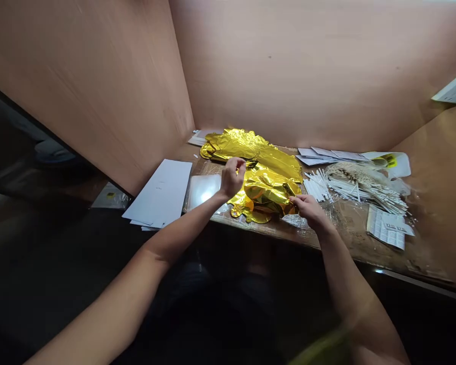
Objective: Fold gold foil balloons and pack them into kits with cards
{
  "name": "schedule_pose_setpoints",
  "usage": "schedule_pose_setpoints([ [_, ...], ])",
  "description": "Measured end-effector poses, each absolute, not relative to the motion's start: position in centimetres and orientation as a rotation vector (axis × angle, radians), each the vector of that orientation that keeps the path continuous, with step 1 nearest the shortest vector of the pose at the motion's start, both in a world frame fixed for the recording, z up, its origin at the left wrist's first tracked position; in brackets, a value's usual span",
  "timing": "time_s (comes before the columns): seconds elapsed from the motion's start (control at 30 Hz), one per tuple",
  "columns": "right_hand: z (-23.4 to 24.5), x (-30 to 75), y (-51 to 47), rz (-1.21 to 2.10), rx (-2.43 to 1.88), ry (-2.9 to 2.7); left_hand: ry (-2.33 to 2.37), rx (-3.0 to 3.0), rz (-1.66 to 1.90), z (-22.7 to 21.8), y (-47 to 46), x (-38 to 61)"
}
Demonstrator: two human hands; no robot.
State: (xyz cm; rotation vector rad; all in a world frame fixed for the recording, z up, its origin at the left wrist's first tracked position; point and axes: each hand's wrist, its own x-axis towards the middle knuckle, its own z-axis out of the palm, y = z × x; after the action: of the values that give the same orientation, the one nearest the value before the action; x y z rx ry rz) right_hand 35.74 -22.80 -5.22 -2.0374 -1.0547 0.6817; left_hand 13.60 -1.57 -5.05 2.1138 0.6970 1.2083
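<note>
Flat, shiny gold foil balloons with scalloped edges lie in a pile in the middle of the tabletop. My right hand pinches the right edge of a crumpled gold foil balloon at the front of the pile. Over the pile's left side is my left hand, its fingers curled together. Whatever those fingers may hold is too small to make out. Beneath my left wrist, a clear plastic sheet or bag reflects the light.
White envelopes or sheets overhang the table's left front edge. To the right are thin white sticks, a bundle of pale cord, a printed paper and more white sheets. Wooden panels enclose the table.
</note>
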Motion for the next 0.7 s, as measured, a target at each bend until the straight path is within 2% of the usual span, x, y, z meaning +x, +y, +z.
schedule_pose_setpoints([
  [0.07, -5.2, 37.8, -20.7, 0.651, -2.088, -1.025, 0.431, 2.353, 1.172, -6.2, -3.2, 14.0],
  [0.13, -5.1, 39.3, -19.1, 0.567, -2.152, -0.992, 0.122, 2.624, 0.845, -7.9, -4.6, 14.7],
  [0.23, -5.0, 39.9, -18.3, 0.354, -2.255, -0.934, 0.099, 2.871, 0.396, -10.4, -5.7, 16.1],
  [0.3, -5.5, 39.0, -18.8, 0.206, -2.325, -0.994, 0.169, 2.932, 0.239, -11.5, -5.7, 16.8],
  [0.47, -8.5, 35.4, -21.4, -0.151, -2.412, -1.856, 0.173, 2.952, 0.179, -12.2, -5.2, 17.1],
  [0.57, -9.4, 34.7, -22.6, -0.188, -2.365, -1.986, 0.183, 2.975, 0.184, -11.9, -5.4, 17.1],
  [0.7, -9.1, 34.8, -24.2, -0.2, -2.276, -2.047, 0.182, 3.097, 0.383, -11.0, -6.4, 17.3],
])
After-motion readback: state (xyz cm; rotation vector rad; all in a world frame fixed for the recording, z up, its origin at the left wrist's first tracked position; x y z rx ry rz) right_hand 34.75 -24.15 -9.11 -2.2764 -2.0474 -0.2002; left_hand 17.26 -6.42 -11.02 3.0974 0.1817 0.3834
